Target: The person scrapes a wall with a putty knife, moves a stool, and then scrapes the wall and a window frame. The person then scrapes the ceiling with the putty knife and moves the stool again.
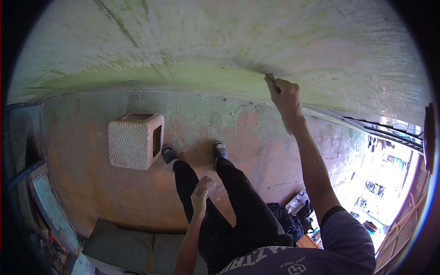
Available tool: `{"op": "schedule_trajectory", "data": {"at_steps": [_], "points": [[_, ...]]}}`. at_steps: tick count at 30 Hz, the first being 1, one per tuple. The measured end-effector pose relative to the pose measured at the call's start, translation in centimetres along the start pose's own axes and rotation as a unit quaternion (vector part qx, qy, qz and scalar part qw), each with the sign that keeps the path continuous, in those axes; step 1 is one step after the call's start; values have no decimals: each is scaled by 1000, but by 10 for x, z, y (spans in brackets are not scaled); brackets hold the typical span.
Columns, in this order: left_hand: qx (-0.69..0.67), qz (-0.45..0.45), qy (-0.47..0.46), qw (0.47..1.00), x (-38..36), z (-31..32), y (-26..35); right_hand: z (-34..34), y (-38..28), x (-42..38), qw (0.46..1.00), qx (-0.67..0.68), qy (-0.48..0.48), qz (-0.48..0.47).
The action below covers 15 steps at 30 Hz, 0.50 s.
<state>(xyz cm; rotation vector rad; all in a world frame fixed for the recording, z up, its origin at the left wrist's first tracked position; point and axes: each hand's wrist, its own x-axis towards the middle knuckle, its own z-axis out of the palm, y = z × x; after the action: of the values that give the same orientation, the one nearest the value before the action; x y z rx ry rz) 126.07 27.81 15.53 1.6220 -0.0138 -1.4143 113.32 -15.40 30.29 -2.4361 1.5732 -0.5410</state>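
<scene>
My right hand (pixel 287 98) is raised to the green-and-white wall (pixel 192 75), its fingers closed round a small flat scraper (pixel 271 79). The tool's dark edge meets the wall surface, and most of it is hidden by the fingers. Pale smears cover the wall around it. Lower down, in front of my legs, my left hand (pixel 200 199) is closed on a pale, rounded lump (pixel 207 182). I cannot make out exactly what the lump is.
A white woven stool (pixel 133 142) lies on the stained floor (pixel 133 192), left of my feet. Behind me is a grey bench-like surface (pixel 119 247). A patterned dark cloth (pixel 285 219) and other items lie at right, near a bright opening. A worn blue frame (pixel 54 208) stands at left.
</scene>
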Motion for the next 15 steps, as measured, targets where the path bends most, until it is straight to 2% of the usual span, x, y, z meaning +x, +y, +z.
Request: {"op": "schedule_trajectory", "data": {"at_steps": [2, 3, 7, 10, 13, 15], "points": [[0, -20, -5, 1000, 5, 3, -7, 18, -22, 9, 994, 47, 51, -86], [11, -29, -8, 999, 8, 5, -8, 30, -34, 14, 994, 59, 47, -81], [13, -9, -20, 1000, 10, 12, -14, 42, -43, 14, 994, 74, 61, -46], [17, 4, 0, 1000, 5, 13, -8, 8, -16, -4, 998, -3, 15, 63], [6, 0, -2, 1000, 5, 12, 0, 15, -9, 2, 999, 6, 38, -30], [8, -7, -14, 1000, 7, 11, -6, 38, -34, 17, 995, 41, 54, -79]]}}
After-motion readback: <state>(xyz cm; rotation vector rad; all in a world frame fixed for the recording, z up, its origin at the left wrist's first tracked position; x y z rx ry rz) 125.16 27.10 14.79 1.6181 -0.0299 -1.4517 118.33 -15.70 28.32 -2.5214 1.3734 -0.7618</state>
